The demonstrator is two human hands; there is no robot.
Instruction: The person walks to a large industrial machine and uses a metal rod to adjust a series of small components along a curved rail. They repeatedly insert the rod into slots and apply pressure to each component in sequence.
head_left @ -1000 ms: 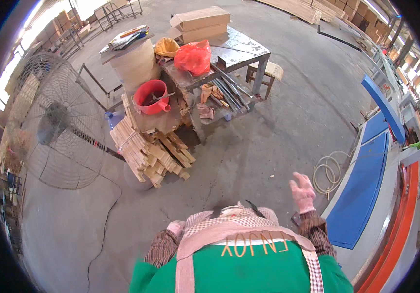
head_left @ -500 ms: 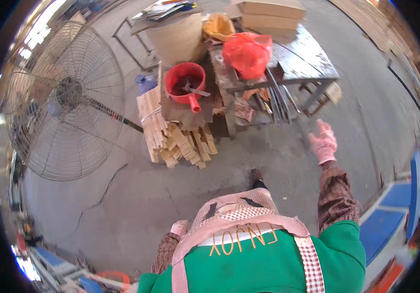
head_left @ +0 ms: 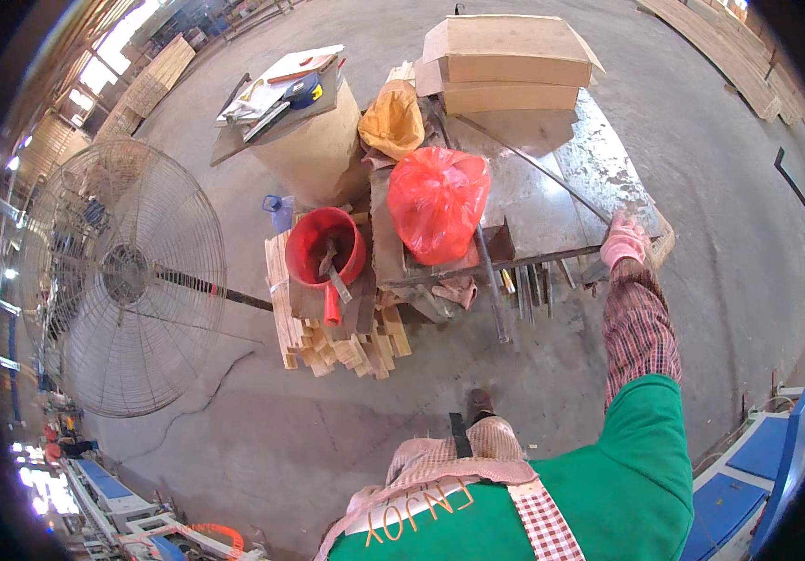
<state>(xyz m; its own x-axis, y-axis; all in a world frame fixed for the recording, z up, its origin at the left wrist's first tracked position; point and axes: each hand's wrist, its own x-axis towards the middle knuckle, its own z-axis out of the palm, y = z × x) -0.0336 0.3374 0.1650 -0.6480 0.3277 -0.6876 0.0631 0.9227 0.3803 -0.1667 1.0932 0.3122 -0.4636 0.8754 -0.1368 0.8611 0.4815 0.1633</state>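
My right hand [head_left: 625, 239], in a pink glove, is at the near right corner of the metal-topped table [head_left: 599, 140]. Its fingers are closed around the near end of a long thin metal rod [head_left: 552, 175], which slants across the tabletop toward the cardboard boxes [head_left: 515, 56]. A tied red plastic bag [head_left: 440, 201] sits at the table's left side, with an orange-yellow bag [head_left: 393, 117] behind it. Left of the table stands a red long-handled scoop [head_left: 326, 220] with a metal tool in it. My left hand is out of view.
A large wire-caged fan [head_left: 127, 271] stands at the left. Bundled wood strips [head_left: 365, 351] lie below the scoop. Metal bars [head_left: 494, 290] jut out past the table's near edge. Blue-topped machinery [head_left: 734, 467] flanks the lower right; a bent rod [head_left: 800, 192] lies on the floor.
My right hand has gone from open above the floor to closed on the rod at the table corner. I am closer to the table, and my left hand has left the view.
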